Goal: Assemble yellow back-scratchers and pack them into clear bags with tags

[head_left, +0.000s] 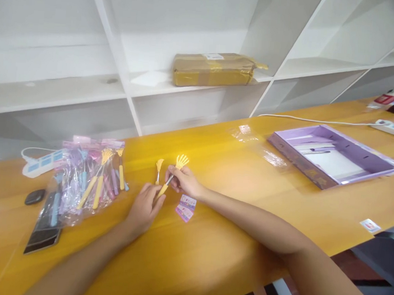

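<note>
A back scratcher with a yellow hand-shaped head [182, 161] and a metal shaft slants between my hands. My left hand [145, 207] is wrapped around its yellow handle, while my right hand [184, 181] pinches the shaft just below the head. Just left of it is a second yellow back scratcher [159, 166], its lower end hidden behind my left hand; whether that hand touches it I cannot tell. Two small printed cards [188, 202] in pink and purple lie overlapping beside my right hand. Several yellow, blue and pink back scratchers [97, 190] are piled on the left among clear plastic bags [70, 201].
A phone [44, 240] and a black case [34, 197] lie at the left near a power strip [44, 163]. To the right stands a purple open box [327, 183] with pens and papers inside. Plastic wrappers [273, 158] lie before it. A taped carton [216, 71] sits on the shelf.
</note>
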Tool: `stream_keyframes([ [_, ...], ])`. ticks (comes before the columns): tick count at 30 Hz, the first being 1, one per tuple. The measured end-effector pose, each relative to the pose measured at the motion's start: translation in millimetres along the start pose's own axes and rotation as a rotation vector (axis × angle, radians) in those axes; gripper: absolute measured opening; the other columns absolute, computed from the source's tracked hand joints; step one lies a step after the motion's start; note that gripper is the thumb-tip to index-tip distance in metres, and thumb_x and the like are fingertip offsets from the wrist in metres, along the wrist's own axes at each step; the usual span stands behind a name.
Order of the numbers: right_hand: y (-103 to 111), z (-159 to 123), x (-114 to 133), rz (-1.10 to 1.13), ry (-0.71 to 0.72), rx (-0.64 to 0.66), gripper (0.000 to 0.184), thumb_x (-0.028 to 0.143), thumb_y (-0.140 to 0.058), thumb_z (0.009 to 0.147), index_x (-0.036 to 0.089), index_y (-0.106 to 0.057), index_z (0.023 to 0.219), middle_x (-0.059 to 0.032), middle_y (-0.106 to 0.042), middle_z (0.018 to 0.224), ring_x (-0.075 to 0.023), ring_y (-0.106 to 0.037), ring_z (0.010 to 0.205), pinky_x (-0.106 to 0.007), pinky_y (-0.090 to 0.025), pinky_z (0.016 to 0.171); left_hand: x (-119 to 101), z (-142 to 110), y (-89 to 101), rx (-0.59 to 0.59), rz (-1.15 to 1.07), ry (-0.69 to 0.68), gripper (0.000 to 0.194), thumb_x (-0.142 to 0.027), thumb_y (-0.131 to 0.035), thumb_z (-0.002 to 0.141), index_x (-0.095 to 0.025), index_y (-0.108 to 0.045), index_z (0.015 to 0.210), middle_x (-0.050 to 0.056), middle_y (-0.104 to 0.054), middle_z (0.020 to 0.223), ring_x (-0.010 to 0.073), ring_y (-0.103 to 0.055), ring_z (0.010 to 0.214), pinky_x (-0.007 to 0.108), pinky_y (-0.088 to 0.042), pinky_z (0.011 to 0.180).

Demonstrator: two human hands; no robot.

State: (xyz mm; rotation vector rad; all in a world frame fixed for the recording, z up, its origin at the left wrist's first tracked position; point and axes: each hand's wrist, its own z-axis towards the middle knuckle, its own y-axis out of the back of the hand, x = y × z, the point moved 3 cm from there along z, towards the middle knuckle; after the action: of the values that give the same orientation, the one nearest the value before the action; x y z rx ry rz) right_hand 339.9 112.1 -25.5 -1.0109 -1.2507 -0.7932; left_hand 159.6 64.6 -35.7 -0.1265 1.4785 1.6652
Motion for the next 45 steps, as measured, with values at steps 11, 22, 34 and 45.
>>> stream_keyframes([
  [11,-28,-28,6,-0.487,0.065,0.031,0.047,0.049,-0.047,0.105,0.019,-0.061,0.071,-0.0015,-0.060,0.065,-0.0137,-0.058,0.065,-0.024,-0.044,0.059,0,-4,-4.5,-0.005,0.136,0.102,0.013,-0.035,-0.057,0.098,-0.024,-0.062,0.097,0.007,-0.071,0.082,0.0267,-0.068,0.077,0.034,-0.046,0.072],
  [22,-33,-46,18,-0.635,-0.356,0.064,0.068,0.068,-0.032,0.106,0.017,-0.063,0.074,0.0058,-0.028,0.037,-0.0101,-0.037,0.032,-0.020,-0.025,0.032,1,14,16.3,0.161,0.330,-0.076,0.030,-0.017,-0.051,0.099,-0.020,-0.071,0.076,0.001,-0.070,0.064,0.0149,-0.063,0.057,0.024,-0.038,0.058],
  [34,-35,-44,39,-0.666,-0.227,0.064,0.065,0.056,-0.033,0.108,0.018,-0.053,0.060,0.0052,-0.032,0.035,-0.0096,-0.039,0.029,-0.019,-0.029,0.029,3,17,22.2,0.007,0.435,-0.246,0.029,-0.005,-0.049,0.092,-0.018,-0.071,0.079,0.000,-0.066,0.058,0.0131,-0.056,0.048,0.023,-0.035,0.052],
  [45,-38,-41,14,-0.169,0.327,-0.004,0.030,0.047,-0.066,0.099,0.020,-0.054,0.096,-0.0022,-0.059,0.096,-0.0117,-0.059,0.084,-0.025,-0.053,0.072,16,16,17.3,0.010,0.335,-0.118,0.032,-0.013,-0.055,0.092,-0.017,-0.060,0.060,-0.001,-0.059,0.054,0.0124,-0.051,0.051,0.025,-0.030,0.055],
])
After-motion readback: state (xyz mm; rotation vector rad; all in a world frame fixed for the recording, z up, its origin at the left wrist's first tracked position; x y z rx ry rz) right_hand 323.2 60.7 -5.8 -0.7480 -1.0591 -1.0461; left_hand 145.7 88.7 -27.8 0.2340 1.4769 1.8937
